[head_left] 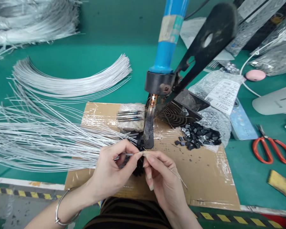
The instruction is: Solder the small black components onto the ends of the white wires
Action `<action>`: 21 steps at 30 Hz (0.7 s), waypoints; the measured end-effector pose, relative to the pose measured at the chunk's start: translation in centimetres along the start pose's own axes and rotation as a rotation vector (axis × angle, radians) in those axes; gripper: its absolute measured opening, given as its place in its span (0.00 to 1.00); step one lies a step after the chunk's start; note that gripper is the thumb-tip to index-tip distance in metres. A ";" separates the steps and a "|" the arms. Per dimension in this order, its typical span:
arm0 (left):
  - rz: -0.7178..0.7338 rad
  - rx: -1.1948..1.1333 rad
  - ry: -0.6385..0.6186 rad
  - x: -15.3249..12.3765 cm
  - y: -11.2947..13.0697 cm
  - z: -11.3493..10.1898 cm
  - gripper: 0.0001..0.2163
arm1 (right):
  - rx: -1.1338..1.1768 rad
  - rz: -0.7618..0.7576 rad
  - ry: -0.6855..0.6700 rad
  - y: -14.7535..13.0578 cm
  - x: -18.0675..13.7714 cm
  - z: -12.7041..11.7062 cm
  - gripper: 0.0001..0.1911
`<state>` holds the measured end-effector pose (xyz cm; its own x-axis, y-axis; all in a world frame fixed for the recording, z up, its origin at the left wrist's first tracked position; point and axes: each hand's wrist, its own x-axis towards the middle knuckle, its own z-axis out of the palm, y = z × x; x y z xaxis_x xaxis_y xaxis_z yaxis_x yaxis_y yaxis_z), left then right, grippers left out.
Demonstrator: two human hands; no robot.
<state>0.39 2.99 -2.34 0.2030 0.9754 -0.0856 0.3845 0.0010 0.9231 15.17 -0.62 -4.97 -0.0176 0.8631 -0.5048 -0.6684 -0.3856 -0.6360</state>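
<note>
My left hand (118, 170) is closed in a pinch on the end of a thin grey wire (128, 154), in front of the soldering iron. My right hand (163, 178) pinches a fine wire (177, 175), which trails from its fingers toward the lower right. The fingertips of both hands meet; the exact contact between the wires is too small to make out. Just above them, the tip of a blue-handled soldering iron (149, 122) points down from a black metal stand (205, 41). Many loose grey wires (50, 143) fan out left of my left hand, their ends near the iron.
A cardboard sheet (205, 181) lies under my hands. On it are a pad with dark rods (130, 116), a black fan (173, 113) and a pile of small black pieces (200, 136). A wire bundle (73, 84) lies behind; red-handled scissors (273, 148) lie right.
</note>
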 end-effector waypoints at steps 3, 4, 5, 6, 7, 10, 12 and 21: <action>-0.011 -0.013 0.005 0.0 -0.1 0.2 0.08 | 0.008 -0.003 0.007 0.2 -0.1 0.0 0.14; -0.017 -0.018 0.007 -0.1 -0.2 0.2 0.07 | 0.010 -0.004 0.008 0.2 -0.1 0.1 0.14; -0.023 -0.021 0.010 -0.1 -0.2 0.2 0.07 | 0.011 -0.005 0.009 0.2 -0.1 0.1 0.14; -0.028 -0.024 0.012 -0.1 -0.2 0.2 0.07 | 0.012 -0.006 0.009 0.2 -0.1 0.1 0.14; -0.034 -0.028 0.012 -0.1 -0.2 0.2 0.07 | 0.012 -0.006 0.007 0.2 -0.1 0.1 0.14; -0.059 -0.037 0.009 -0.2 -0.2 0.2 0.08 | 0.009 -0.005 -0.004 0.1 0.0 0.0 0.13; -0.081 -0.054 0.012 -0.2 -0.2 0.1 0.08 | 0.005 -0.012 -0.007 0.1 0.0 0.0 0.12; -0.093 -0.081 0.052 -0.6 -0.3 0.0 0.07 | -0.028 -0.059 -0.013 0.5 0.0 -0.3 0.09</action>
<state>0.16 2.39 -2.53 0.1223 0.9804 -0.1542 0.3247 0.1073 0.9397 15.11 -0.86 -5.47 0.0114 0.8889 -0.4579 -0.6472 -0.3425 -0.6810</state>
